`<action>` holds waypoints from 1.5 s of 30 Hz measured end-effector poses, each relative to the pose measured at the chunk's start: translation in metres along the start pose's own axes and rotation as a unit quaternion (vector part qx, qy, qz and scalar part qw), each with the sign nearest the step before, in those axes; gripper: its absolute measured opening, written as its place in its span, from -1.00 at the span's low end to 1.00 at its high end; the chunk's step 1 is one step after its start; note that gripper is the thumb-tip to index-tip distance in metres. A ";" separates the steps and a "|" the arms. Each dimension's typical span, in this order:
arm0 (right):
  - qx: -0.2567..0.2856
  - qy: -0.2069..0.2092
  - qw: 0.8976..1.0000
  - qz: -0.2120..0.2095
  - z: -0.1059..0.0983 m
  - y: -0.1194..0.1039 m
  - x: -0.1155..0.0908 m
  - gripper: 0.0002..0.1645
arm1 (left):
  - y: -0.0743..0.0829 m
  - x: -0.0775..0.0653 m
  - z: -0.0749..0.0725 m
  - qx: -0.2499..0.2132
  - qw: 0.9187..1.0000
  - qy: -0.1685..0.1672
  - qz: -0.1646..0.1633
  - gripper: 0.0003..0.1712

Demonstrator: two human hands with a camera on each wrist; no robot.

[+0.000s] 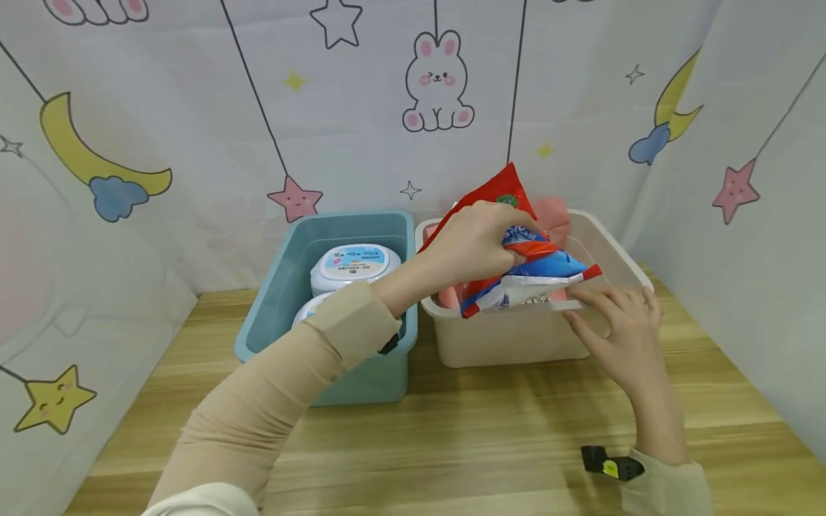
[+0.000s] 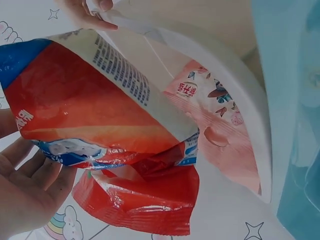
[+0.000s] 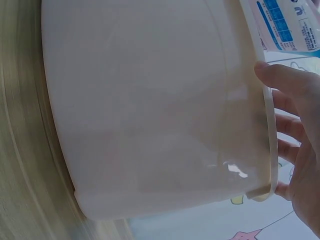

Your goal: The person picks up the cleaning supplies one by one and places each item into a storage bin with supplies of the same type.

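Note:
My left hand [image 1: 474,240] grips a glossy red and blue plastic bag [image 1: 548,266] over the cream storage bin [image 1: 510,342]. The bag hangs tilted, its white and blue end slanting past the front rim. In the left wrist view, fingers curl at the edge of the bag's red printed side. My right hand [image 1: 622,326] holds the bin's rim at the front right corner; the right wrist view shows its thumb outside and its fingers inside. A pink bag [image 2: 215,115] with butterfly prints lies in the bin, partly hidden by the red and blue one.
A blue-green bin [image 1: 261,308] stands left of the cream one, with white tubs with printed lids [image 1: 355,262] inside. Both bins rest on a wooden table [image 1: 490,444]. A printed white curtain [image 1: 361,107] surrounds the back and sides.

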State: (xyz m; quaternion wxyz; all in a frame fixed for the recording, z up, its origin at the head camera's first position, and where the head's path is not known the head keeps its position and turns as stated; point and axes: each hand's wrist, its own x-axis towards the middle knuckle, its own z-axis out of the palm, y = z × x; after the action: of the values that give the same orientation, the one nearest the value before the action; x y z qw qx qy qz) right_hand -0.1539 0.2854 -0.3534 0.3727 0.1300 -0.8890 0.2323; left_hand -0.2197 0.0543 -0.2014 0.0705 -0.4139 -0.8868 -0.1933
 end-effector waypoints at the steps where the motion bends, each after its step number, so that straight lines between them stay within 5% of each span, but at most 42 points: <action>1: 0.000 -0.001 1.000 0.002 0.000 -0.001 0.000 -0.59 | -0.001 0.001 0.000 0.000 1.000 0.000 -0.003 -0.55; 17: -0.008 -0.004 1.000 0.005 -0.002 -0.002 -0.001 -0.63 | 0.000 0.023 0.016 -0.006 0.997 -0.037 -0.068 -0.52; 33: -0.001 0.000 1.000 0.010 0.000 -0.001 -0.001 -0.63 | -0.019 0.040 0.035 -0.020 0.996 -0.034 -0.086 -0.53; 45: -0.006 -0.007 1.000 0.019 -0.001 -0.001 -0.001 -0.64 | -0.022 0.049 0.042 0.007 0.993 -0.094 -0.069 -0.59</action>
State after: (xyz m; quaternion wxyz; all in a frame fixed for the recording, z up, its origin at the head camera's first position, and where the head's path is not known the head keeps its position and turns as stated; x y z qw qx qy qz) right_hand -0.1526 0.2851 -0.3534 0.3624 0.1126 -0.8953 0.2334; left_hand -0.2668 0.0928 -0.2318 -0.0241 -0.3672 -0.9174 -0.1515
